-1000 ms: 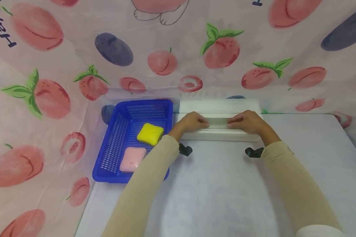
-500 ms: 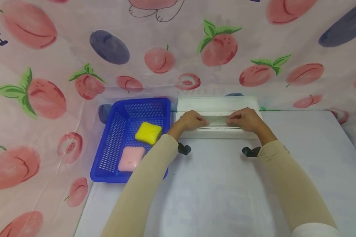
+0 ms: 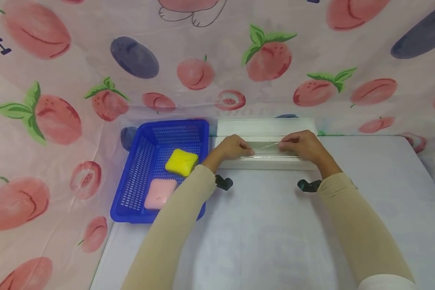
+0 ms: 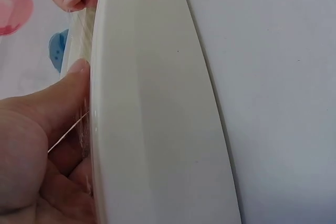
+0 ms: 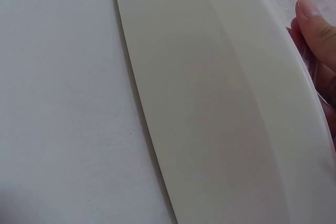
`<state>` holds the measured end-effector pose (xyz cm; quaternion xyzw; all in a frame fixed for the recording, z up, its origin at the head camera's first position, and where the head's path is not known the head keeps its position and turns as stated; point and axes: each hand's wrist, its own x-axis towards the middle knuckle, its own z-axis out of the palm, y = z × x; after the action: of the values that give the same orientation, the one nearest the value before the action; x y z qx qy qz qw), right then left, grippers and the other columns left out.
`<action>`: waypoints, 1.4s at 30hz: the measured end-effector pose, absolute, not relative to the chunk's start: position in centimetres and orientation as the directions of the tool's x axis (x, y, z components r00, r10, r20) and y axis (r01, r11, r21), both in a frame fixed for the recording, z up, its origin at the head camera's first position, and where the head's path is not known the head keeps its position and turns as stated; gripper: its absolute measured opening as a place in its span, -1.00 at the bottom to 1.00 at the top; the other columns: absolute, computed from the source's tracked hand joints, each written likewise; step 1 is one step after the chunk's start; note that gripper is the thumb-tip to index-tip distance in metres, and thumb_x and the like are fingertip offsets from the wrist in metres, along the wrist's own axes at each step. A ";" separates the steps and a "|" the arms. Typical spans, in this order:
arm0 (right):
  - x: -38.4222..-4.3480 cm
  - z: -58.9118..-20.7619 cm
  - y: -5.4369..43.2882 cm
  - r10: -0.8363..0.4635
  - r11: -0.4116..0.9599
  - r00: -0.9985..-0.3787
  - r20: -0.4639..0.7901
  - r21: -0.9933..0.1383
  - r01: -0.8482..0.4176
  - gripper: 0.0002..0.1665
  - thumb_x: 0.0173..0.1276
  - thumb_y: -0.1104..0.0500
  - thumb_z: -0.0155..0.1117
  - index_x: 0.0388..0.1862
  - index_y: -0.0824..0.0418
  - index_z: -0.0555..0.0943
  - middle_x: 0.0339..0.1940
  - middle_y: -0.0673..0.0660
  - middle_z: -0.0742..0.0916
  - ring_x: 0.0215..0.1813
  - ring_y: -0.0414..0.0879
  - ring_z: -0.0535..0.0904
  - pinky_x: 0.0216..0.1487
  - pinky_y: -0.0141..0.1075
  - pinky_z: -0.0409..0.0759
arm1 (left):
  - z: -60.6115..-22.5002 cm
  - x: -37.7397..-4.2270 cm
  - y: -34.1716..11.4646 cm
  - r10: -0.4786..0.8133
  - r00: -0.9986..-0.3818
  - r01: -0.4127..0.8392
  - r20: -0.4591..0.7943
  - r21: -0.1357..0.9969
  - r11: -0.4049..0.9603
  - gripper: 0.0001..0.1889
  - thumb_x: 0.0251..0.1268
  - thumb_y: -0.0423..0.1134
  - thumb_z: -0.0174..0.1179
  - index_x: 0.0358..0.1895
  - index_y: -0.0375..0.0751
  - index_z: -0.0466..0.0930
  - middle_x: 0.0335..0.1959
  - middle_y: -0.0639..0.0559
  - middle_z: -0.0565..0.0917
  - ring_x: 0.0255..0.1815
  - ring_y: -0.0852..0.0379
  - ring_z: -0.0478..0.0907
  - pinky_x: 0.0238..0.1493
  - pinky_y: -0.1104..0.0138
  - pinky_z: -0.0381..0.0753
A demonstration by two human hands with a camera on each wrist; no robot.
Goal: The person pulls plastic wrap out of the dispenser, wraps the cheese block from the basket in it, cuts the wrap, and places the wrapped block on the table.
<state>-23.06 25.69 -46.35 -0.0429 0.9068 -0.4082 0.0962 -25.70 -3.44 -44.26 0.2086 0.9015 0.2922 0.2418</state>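
A long white cling film dispenser (image 3: 268, 163) stands against the back wall, its lid (image 3: 266, 127) raised. Clear cling film (image 3: 265, 148) stretches across its opening. At the left part of the opening my left hand (image 3: 233, 147) pinches the film between thumb and fingers. Toward the right, my right hand (image 3: 303, 147) pinches the film too. The left wrist view shows wrinkled film by the left thumb (image 4: 68, 95), beside the dispenser's smooth front. In the right wrist view, the dispenser's front (image 5: 210, 98) hides part of the right hand (image 5: 320, 45).
Left of the dispenser sits a blue plastic basket (image 3: 128, 181) with a yellow sponge-like block (image 3: 181, 162) and a pink block (image 3: 160, 194) inside. A fruit-patterned cloth (image 3: 217, 44) covers the wall behind the white table (image 3: 268, 233).
The right hand has lifted slightly, and a crease now shows in the film between the hands. The left hand stays nearly in place. The head view has shifted a little.
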 end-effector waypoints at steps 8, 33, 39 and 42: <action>-22.8 -46.7 25.9 -0.178 0.572 -0.977 -0.114 -0.820 -0.009 -0.63 0.35 -0.11 0.44 -0.10 0.15 0.80 -0.26 0.04 0.85 -0.16 -0.20 0.73 -0.11 -0.43 0.62 | -44.1 -25.4 -3.7 0.471 -0.832 0.159 -0.294 0.686 0.710 -0.74 0.40 0.06 0.30 -0.05 0.05 0.83 -0.09 0.17 0.79 -0.02 0.16 0.58 0.06 0.28 0.57; -20.7 -44.2 27.8 -0.280 0.681 -0.959 -0.047 -0.714 -0.164 -0.78 0.54 -0.01 0.23 -0.17 0.11 0.65 -0.24 0.08 0.79 -0.13 -0.12 0.66 -0.11 -0.44 0.57 | -42.6 -25.5 -6.0 0.564 -0.793 0.301 -0.230 0.657 0.691 -0.87 0.36 -0.20 0.36 -0.12 -0.10 0.82 -0.24 0.11 0.79 -0.17 0.19 0.59 -0.07 0.37 0.59; -20.6 -44.4 28.4 -0.310 0.635 -0.948 -0.073 -0.758 -0.149 -0.73 0.56 -0.03 0.21 -0.03 0.14 0.65 -0.13 0.12 0.75 -0.11 -0.15 0.58 -0.11 -0.46 0.54 | -41.5 -25.5 -7.2 0.543 -0.822 0.273 -0.170 0.719 0.639 -0.83 0.43 -0.17 0.30 -0.16 -0.15 0.82 -0.37 0.07 0.75 -0.28 0.17 0.55 -0.20 0.38 0.55; -20.6 -44.5 28.9 -0.312 0.654 -0.943 -0.115 -0.746 -0.125 -0.65 0.51 -0.08 0.27 0.05 0.12 0.70 0.00 0.11 0.76 -0.03 -0.27 0.58 -0.05 -0.51 0.54 | -41.2 -25.5 -7.7 0.531 -0.832 0.226 -0.161 0.777 0.588 -0.82 0.43 -0.19 0.30 -0.09 -0.16 0.82 -0.29 0.04 0.80 -0.23 0.17 0.62 -0.17 0.39 0.60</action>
<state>-20.58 28.92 -44.55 -0.1212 0.9019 -0.3978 0.1170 -25.54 -7.74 -41.16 0.2175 0.8702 0.3982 0.1918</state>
